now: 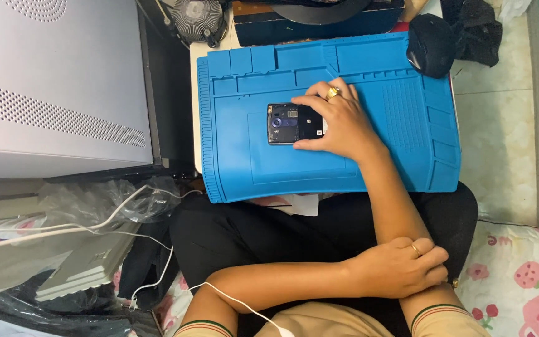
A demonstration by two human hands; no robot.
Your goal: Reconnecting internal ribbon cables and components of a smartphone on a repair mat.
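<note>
Black, with its back cover off: phone [289, 123], lying flat near the middle of the blue mat [269, 168], camera module and inner parts showing at its left end.

Your right hand [335, 122]: reaches across from the right and rests on the phone's right end, fingers loosely curled along the top edge, thumb along the lower edge, so it grips the phone by its sides. A gold ring sits on one finger.

Your left hand [397, 267]: crossed over near your body, fingers closed around your right forearm just above the elbow, a ring on one finger. It holds no object.

Blue mat: ribbed silicone work mat with small tray compartments along its far and right edges, laid over a white surface [196, 106] and overhanging your lap.

Black mouse [430, 45]: on the mat's far right corner, well apart from the phone.

Cooling fan [198, 20]: round, metal-finned, beyond the mat's far left corner.

Grey computer case [57, 87]: perforated side panel, left of the surface.

White cable [120, 212]: runs across clear plastic bags at lower left and on toward your chest.

Patterned bedding [519, 287]: pink-printed, lower right.
</note>
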